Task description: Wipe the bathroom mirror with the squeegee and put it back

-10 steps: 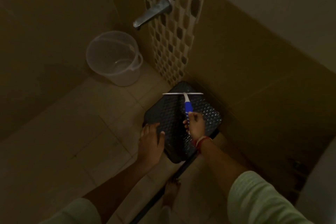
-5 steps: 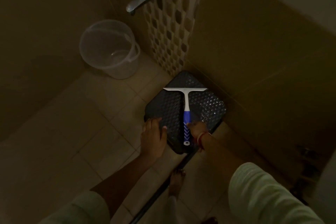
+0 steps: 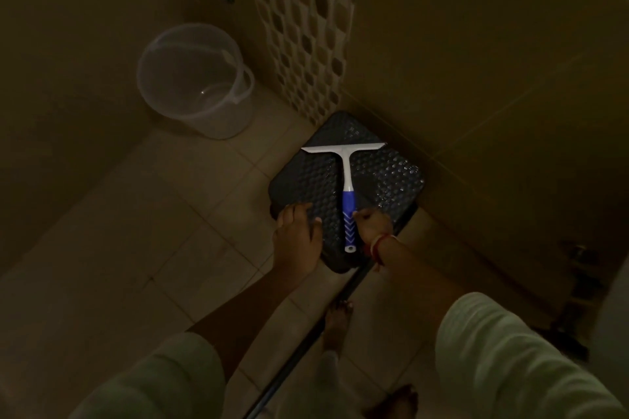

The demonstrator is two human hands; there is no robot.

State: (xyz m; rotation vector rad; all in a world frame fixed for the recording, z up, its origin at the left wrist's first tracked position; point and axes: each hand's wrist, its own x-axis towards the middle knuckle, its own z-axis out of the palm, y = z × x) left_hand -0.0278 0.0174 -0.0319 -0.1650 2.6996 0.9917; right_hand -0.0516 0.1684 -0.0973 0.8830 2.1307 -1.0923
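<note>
Lying on dimpled black stool (image 3: 386,173): T-shaped squeegee (image 3: 347,180). Left hand (image 3: 297,235) grip spread flat there; right hand (image 3: 372,226) grip unclear.

No readable text, label, brand, number or sign shows in this dim bathroom scene. The blue handle of the squeegee (image 3: 348,214) bears only white chevron marks, not letters.

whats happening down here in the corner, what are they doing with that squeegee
A person leans over a dark stool in the tiled corner. The white and blue squeegee lies flat on it, blade toward the wall. The left hand rests on the stool's near edge; the right hand sits beside the handle, apparently not gripping it. A clear bucket stands nearby on the floor.
</note>
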